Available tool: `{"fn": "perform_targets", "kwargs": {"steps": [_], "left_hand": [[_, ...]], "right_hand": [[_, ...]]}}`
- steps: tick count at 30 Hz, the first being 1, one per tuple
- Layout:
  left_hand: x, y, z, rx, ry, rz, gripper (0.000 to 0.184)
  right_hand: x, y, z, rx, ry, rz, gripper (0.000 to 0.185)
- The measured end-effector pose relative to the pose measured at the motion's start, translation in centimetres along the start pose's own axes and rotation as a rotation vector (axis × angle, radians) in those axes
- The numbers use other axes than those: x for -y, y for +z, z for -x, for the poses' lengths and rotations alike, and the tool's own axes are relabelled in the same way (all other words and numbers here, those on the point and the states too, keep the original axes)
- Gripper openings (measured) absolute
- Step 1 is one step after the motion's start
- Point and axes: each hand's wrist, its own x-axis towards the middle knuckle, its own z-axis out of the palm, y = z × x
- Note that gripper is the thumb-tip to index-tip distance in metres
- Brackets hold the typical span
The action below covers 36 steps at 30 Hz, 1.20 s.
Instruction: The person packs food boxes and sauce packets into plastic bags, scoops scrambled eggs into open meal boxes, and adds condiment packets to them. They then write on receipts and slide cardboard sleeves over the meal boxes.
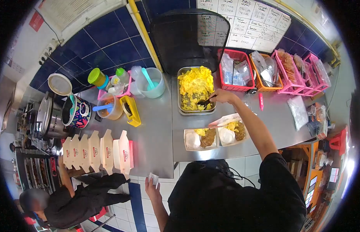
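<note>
A metal tray (180, 109) of yellow scrambled egg (195, 83) stands on the steel counter. My right hand (222, 96) reaches over its right edge, closed on a dark spoon (203, 103) whose bowl is in the egg near the front. Two open paper boxes sit side by side below the tray; the left box (201, 148) and the right box (243, 136) each hold a white mound of rice, some egg and a brown food. Low in front of the counter, my left hand (152, 189) holds a small white packet (153, 178) between its fingers.
Folded paper boxes (106, 152) line the counter's left part, near a yellow holder (133, 112) and plastic tubs (155, 91). A red basket (226, 85) and more baskets stand at the back right. A black lid (176, 42) rises behind the tray. A co-worker (68, 205) is at lower left.
</note>
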Motion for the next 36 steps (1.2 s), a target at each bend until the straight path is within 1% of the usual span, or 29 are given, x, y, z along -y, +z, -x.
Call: {"fn": "perform_targets", "kwargs": {"steps": [1,2,4,5,7,8,10,12,14,16,18,20,22,24,25,27,28,30,31,33,36], "left_hand": [[0.1,0.0,-0.5,0.027,0.007,0.002,0.073],[0.2,0.0,-0.7,0.054,0.011,0.004,0.073],[-0.1,0.8,-0.8,0.077,0.034,-0.006,0.072],[-0.3,1.2,-1.0,0.089,0.044,-0.013,0.071],[-1.0,1.7,-0.8,0.095,0.038,-0.046,0.071],[-1.5,2.4,-0.8,0.119,0.004,-0.031,0.070],[-1.8,3.1,-0.7,0.139,-0.043,-0.030,0.070],[-1.9,4.0,-1.0,0.149,-0.045,-0.057,0.069],[-2.2,4.3,-1.1,0.143,-0.053,-0.057,0.068],[-2.3,4.4,-1.2,0.140,-0.068,-0.062,0.068],[-2.4,4.8,-1.8,0.130,-0.082,-0.066,0.066],[-2.8,5.9,-2.1,0.176,-0.101,-0.096,0.066],[-2.9,6.8,-2.6,0.217,-0.081,-0.104,0.065],[-3.1,8.0,-2.6,0.225,-0.076,-0.151,0.064],[-3.1,8.1,-2.8,0.250,-0.050,-0.162,0.065],[-3.5,7.1,-2.5,0.269,-0.020,-0.186,0.066],[-3.4,7.0,-2.2,0.257,-0.025,-0.163,0.066],[-2.7,6.5,-1.7,0.232,-0.028,-0.121,0.067],[-2.2,5.7,-1.6,0.209,-0.046,-0.115,0.067],[-1.3,4.9,-1.9,0.171,-0.078,-0.068,0.066],[-0.6,3.9,-1.8,0.137,-0.117,-0.044,0.066]], "right_hand": [[0.5,-0.3,0.3,0.091,0.214,-0.152,0.030],[0.3,-0.5,0.4,0.090,0.215,-0.156,0.030],[-0.3,-0.6,1.4,0.060,0.339,-0.643,0.030],[-0.6,-0.7,1.9,0.062,0.346,-0.646,0.030],[1.2,-1.5,5.3,-0.064,0.223,-0.856,0.025],[1.8,-1.8,7.1,-0.063,0.239,-0.866,0.025],[3.0,-1.9,11.6,-0.142,0.037,-1.104,0.032],[4.3,-0.5,17.1,-0.210,0.080,-1.065,0.024],[4.7,2.3,21.9,-0.126,0.098,-1.242,0.015],[5.4,6.8,24.8,-0.253,0.264,-1.491,0.009],[4.0,11.3,26.2,-0.205,0.343,-1.620,0.012],[3.3,15.3,25.6,-0.222,0.460,-1.583,0.016],[4.9,17.2,23.1,-0.329,0.590,-1.351,0.023],[5.9,18.7,19.5,-0.425,0.484,-1.328,0.029],[6.2,18.6,17.9,-0.425,0.486,-1.332,0.029],[7.2,18.7,15.9,-0.493,0.390,-0.921,0.031],[7.7,18.5,15.7,-0.493,0.377,-0.923,0.031],[8.4,17.6,16.2,-0.545,0.392,-0.804,0.030],[8.8,17.1,16.6,-0.537,0.420,-0.787,0.031],[8.1,16.6,16.8,-0.515,0.412,-0.764,0.031],[9.3,14.6,18.7,-0.471,0.416,-0.749,0.029]]}}
